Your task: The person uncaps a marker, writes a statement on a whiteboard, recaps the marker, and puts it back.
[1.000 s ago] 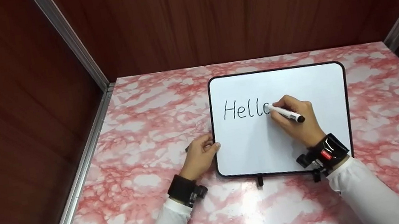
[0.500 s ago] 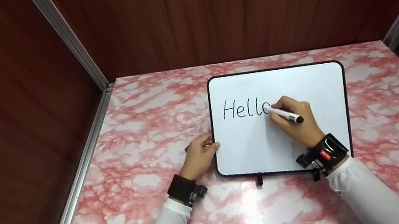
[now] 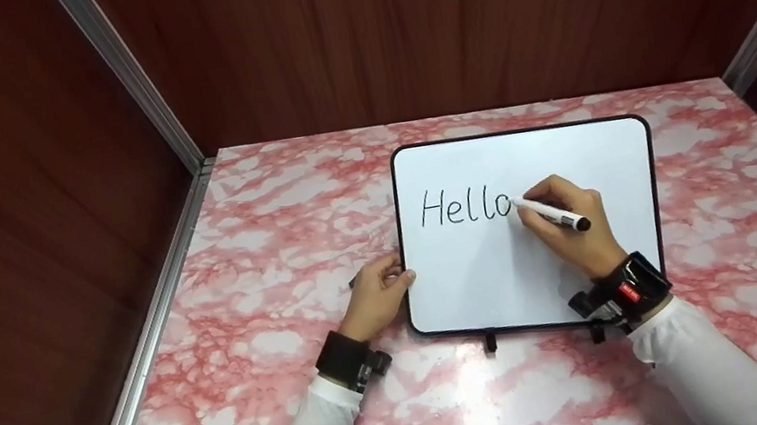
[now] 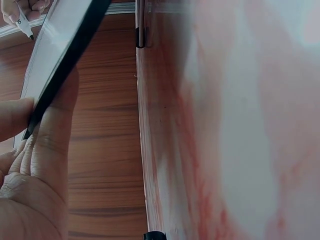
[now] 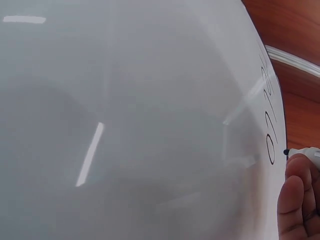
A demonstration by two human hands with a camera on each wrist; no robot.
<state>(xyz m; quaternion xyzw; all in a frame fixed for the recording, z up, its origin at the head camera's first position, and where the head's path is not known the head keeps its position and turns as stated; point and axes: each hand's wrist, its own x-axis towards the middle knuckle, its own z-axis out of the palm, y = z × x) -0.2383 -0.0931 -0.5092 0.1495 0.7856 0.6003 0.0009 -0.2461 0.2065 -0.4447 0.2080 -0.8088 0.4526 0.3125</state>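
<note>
1. Bracing: your left hand (image 3: 374, 297) pinches the left edge of the white rectangular board with a black, round-cornered frame (image 3: 465, 282), thumb (image 4: 15, 117) on the front face, fingers behind. A steady, moderate hold is probably enough; a hard squeeze could twist the board.

2. Support: the board stands right of centre on the red-and-white marbled tabletop (image 3: 277, 342), with small black feet (image 3: 491, 340) showing below its lower edge. Press on its face only lightly, so that it does not rock or slide.

3. Pen hold: your right hand (image 3: 579, 230), well apart from the left and over the board's face, grips the white marker with a black rear end (image 3: 553, 213), the fingers gathered toward its writing end. This close grip should favour small, controlled strokes.

4. Contact: the marker's dark tip (image 5: 286, 152) appears clear of the surface in the right wrist view; in the head view it lies beside the "o" of the black handwritten word "Hello" (image 3: 470, 205). Bring the tip down gently for any stroke, and lift it cleanly to avoid stray marks.

5. Clearance: the small black right-wrist camera (image 3: 580, 304) overlaps the lower part of the board in the head view; you cannot tell whether they touch. Raise that forearm slightly, and let no finger cross the ink, which may smear.
</note>
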